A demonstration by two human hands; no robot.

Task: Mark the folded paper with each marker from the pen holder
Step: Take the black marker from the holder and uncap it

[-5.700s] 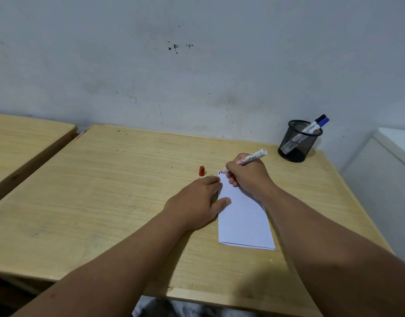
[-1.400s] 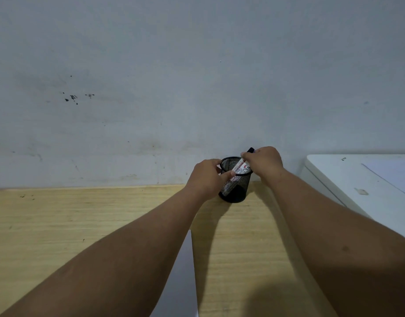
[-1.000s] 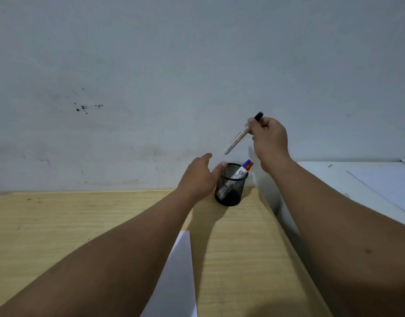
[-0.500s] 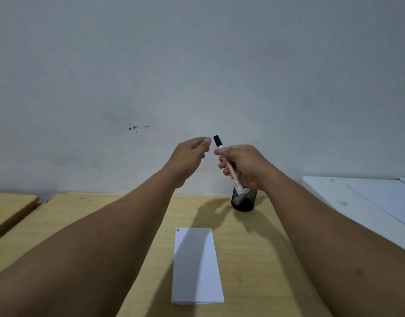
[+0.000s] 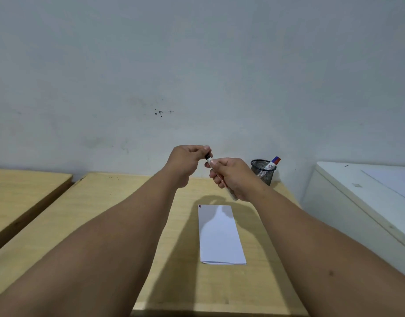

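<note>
Black cap of the white-barrelled marker (image 5: 222, 178) is pinched by the left hand (image 5: 185, 160) while the right hand (image 5: 234, 177) grips the barrel, presumably to uncap. Folded white paper (image 5: 219, 236) lies on the wooden surface (image 5: 105, 213) below, black mesh pen holder (image 5: 263, 171) behind.
</note>
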